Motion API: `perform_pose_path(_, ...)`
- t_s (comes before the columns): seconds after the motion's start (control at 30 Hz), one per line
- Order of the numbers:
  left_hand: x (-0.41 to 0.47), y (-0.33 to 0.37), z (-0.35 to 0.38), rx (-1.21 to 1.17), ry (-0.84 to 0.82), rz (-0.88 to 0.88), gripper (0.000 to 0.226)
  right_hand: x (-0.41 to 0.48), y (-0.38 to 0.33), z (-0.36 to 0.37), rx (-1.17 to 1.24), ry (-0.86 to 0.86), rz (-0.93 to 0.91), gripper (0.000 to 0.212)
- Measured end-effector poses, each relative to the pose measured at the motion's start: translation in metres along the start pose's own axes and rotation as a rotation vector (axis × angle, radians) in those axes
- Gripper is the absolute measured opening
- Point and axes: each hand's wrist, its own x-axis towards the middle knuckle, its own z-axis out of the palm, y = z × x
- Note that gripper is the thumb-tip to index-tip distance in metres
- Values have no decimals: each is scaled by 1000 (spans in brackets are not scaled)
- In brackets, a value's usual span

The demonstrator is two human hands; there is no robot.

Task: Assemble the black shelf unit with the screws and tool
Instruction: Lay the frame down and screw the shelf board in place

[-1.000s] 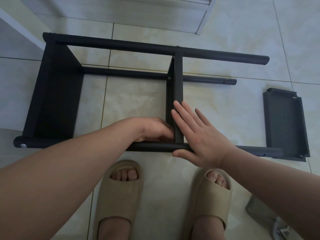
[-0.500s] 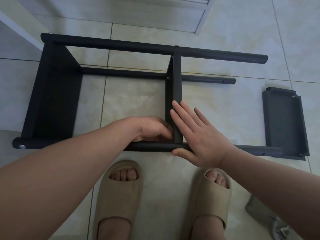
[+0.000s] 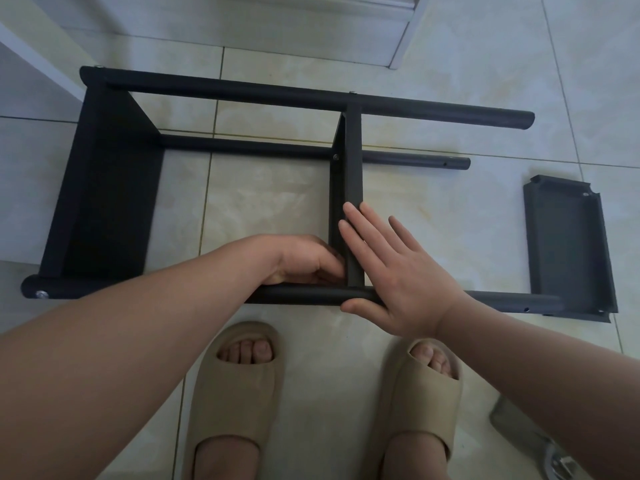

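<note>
Well, seen from the head view, the black metal shelf unit (image 3: 242,93) lies on its side on the pale tiled floor (image 3: 450,209). The right hand (image 3: 398,271) is flat, fingers straight, pressed along the black middle panel (image 3: 353,168), which runs away from the person. Its thumb hooks under the near round black tube (image 3: 304,295), which lies crosswise. The left hand (image 3: 304,259), nearer that joint, is curled there; whether it pinches anything I can't tell. Three tubes show and two panels are fitted; one loose dark panel (image 3: 568,247) lies to the right.
</note>
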Motion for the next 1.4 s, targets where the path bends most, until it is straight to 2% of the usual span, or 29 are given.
perform_pose_path(0.4,-4,1,3,60,32,21,15,0,-1,0,-43,46,-6,95)
perform_pose_path(0.53,-2,1,2,122,65,20,28,-1,0,-1,-97,45,-7,96)
perform_pose_path(0.63,-2,1,3,135,62,23,26,-1,0,-1,-117,39,-5,96)
perform_pose_path(0.73,0,-2,1,112,47,29,15,-1,-1,0,-103,25,1,96)
perform_pose_path(0.87,3,-5,-1,83,19,28,28,-1,-2,0,-66,17,10,96)
perform_pose_path(1.1,7,-6,-3,61,37,36,17,-1,-1,1,-52,20,14,96)
perform_pose_path(1.4,8,-5,-5,6,-21,38,18,-1,-2,1,-42,30,11,96)
